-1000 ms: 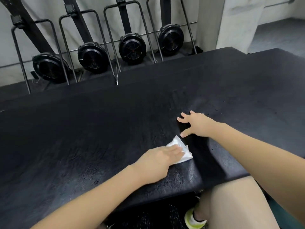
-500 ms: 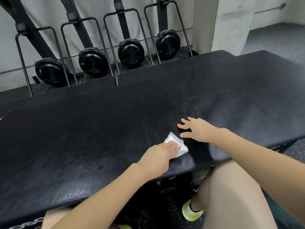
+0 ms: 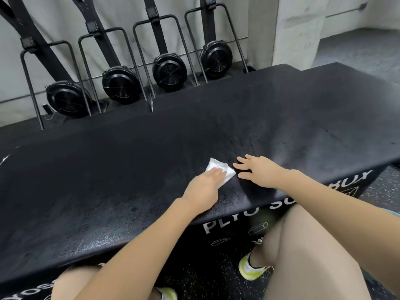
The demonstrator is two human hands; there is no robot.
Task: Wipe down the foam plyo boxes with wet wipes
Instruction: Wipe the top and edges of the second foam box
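A white wipe (image 3: 219, 171) is pressed flat onto the top of the black box (image 3: 129, 174) by the left hand (image 3: 204, 188), fingers laid straight over its near half, nothing curled round it. The wipe sits near the front edge of the box top, at about 5 o'clock of the top's middle. Just beside it, at 3 o'clock, the right hand (image 3: 258, 173) is spread flat on the top, fingers splayed, nothing held; it looks to be bracing the body.

A wiping stroke is judged to be in hand. The wipe is thin, limp and damp, so it will likely bunch or fold if pushed from one edge; it is best driven under flat fingers over its middle, as here. The box skin looks textured and slightly shiny, so some drag is to be expected. The foam beneath should give a little under pressure, and the box should be bulky enough to stay put.

Four fan wheels (image 3: 170, 71) on black frames are lined up against the wall at 12 o'clock.
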